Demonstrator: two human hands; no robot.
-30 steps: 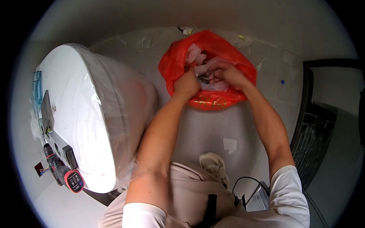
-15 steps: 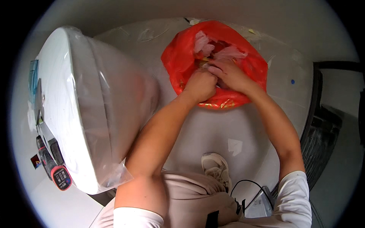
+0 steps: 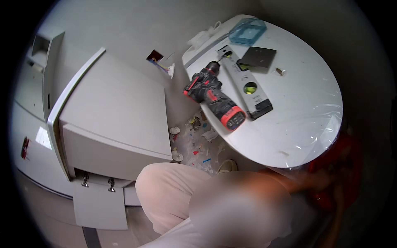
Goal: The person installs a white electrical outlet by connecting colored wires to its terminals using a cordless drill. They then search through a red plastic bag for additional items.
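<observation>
At the lower right edge, in shadow, is the red plastic bag (image 3: 352,188). My left hand (image 3: 323,181) reaches to it past the rim of the toilet lid, and my right hand (image 3: 340,175) is beside it at the bag. Both are dark and smeared, so their fingers and anything in them cannot be made out. The white toilet lid (image 3: 302,111), partly under clear film, fills the upper right. On it lie a black and red cordless drill (image 3: 215,97), a spirit level (image 3: 246,84), a square grey metal plate (image 3: 258,58) and a blue clear plastic box (image 3: 248,32).
A grey cabinet (image 3: 115,99) with an open flap (image 3: 101,211) stands at the left. Wires hang from a wall box (image 3: 155,56). White pipe fittings (image 3: 176,155) and scraps litter the floor between cabinet and toilet. My bent knee (image 3: 165,182) is close to the cabinet.
My view has swung left, bringing the cabinet and the toilet lid's top into sight. The red bag and both hands have shifted from the middle to the lower right edge.
</observation>
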